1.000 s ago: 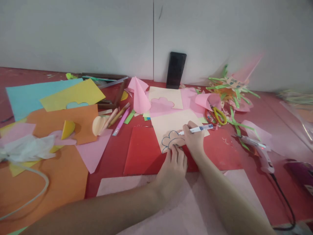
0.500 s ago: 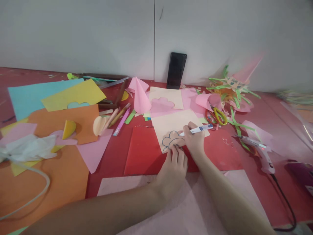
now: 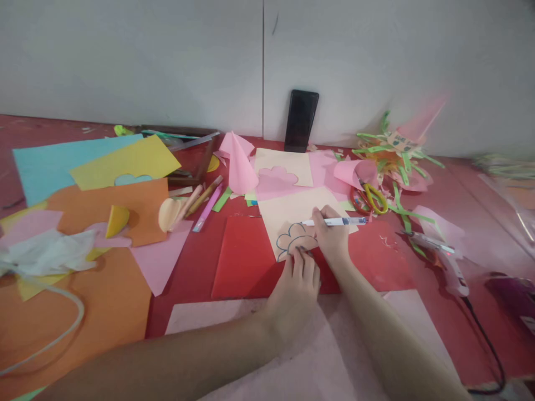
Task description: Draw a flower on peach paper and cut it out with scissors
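My right hand (image 3: 333, 234) grips a white pen (image 3: 338, 221), its tip at a dark scalloped outline on a cream sheet of paper (image 3: 307, 206). Under the pen, the outline curves like a cloud or flower edge. My left hand (image 3: 298, 278) lies with fingers stretched over the lower edge of the drawing, pressing the paper. Beneath the cream sheet is a red board or folder (image 3: 242, 256). A pale pink sheet (image 3: 209, 317) spreads under my forearms.
Scissors (image 3: 375, 199) lie to the right, near a glue gun (image 3: 443, 256) with a black cord. A phone (image 3: 301, 121) leans against the wall. A pink paper cone (image 3: 241, 170) stands beside several pens. Orange paper (image 3: 108, 312) and other coloured sheets cover the left side.
The pen tip has moved slightly left along the outline, and the pen now lies flatter. My left hand stays in place.
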`<action>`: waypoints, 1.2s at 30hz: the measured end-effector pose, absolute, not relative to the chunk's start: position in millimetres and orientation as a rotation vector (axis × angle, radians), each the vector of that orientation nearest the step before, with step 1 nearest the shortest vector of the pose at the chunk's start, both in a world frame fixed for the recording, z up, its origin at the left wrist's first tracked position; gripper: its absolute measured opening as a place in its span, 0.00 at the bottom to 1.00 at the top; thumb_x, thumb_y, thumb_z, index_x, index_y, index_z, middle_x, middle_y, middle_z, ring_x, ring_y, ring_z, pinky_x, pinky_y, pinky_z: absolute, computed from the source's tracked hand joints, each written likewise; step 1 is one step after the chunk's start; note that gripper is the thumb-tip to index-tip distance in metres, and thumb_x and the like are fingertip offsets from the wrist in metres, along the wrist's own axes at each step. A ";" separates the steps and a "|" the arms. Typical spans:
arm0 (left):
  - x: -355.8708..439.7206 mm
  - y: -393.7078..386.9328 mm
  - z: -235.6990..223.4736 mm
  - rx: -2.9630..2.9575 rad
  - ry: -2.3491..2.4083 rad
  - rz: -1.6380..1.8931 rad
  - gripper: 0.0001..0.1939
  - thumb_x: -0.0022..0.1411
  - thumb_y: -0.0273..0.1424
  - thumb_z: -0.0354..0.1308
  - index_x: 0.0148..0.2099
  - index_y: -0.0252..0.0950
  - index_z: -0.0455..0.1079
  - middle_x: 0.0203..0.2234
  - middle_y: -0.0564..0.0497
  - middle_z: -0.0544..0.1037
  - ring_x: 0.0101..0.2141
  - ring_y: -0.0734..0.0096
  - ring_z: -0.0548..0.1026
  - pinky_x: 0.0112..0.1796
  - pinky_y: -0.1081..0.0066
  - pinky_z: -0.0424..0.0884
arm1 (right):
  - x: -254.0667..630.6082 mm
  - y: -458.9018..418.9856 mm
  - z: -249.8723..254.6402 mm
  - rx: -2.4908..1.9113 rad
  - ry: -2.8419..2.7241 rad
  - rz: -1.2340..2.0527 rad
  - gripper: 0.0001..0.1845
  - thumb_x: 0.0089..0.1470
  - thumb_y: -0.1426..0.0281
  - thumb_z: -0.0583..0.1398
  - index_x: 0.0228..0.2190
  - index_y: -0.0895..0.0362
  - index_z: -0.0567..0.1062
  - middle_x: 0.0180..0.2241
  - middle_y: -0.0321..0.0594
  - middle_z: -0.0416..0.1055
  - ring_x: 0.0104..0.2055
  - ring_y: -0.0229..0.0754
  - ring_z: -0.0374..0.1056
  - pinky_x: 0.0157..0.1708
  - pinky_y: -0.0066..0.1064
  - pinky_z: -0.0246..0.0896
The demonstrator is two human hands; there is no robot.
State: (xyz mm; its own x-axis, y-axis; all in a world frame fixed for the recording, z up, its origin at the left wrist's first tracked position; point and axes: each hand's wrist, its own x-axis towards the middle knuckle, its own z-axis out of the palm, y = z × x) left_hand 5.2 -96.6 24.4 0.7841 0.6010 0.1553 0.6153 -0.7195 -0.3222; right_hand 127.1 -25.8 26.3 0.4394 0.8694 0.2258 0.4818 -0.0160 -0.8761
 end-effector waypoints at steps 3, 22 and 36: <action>5.5 -96.6 23.3 -2.629 -0.941 -0.068 0.19 0.60 0.26 0.43 0.50 0.23 0.64 0.45 0.34 0.70 0.48 0.53 0.68 0.46 0.59 0.66 | 125.6 -25.9 28.3 -1.673 -1.196 0.502 0.19 0.50 0.66 0.53 0.13 0.55 0.54 0.11 0.26 0.48 0.16 0.30 0.48 0.19 0.24 0.47; 4.9 -95.6 22.2 -2.641 -0.934 -0.084 0.19 0.59 0.25 0.42 0.50 0.22 0.64 0.45 0.33 0.69 0.48 0.52 0.68 0.47 0.58 0.65 | 126.5 -23.6 18.7 -1.637 -1.205 0.417 0.15 0.43 0.74 0.52 0.14 0.55 0.49 0.12 0.26 0.44 0.17 0.29 0.43 0.16 0.22 0.40; 6.2 -96.0 18.7 -2.594 -0.944 -0.116 0.19 0.59 0.27 0.44 0.49 0.23 0.65 0.45 0.33 0.70 0.47 0.51 0.68 0.46 0.58 0.66 | 124.1 -25.5 24.3 -1.620 -1.174 0.498 0.14 0.42 0.73 0.51 0.13 0.55 0.50 0.10 0.26 0.49 0.15 0.29 0.45 0.14 0.22 0.42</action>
State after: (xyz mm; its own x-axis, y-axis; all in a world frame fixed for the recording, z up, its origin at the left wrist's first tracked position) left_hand 6.2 -96.0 18.7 0.7714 0.6032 0.2026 0.6343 -0.7040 -0.3193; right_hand 124.1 -25.5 24.3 0.4373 0.8713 0.2229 0.4454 0.0055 -0.8953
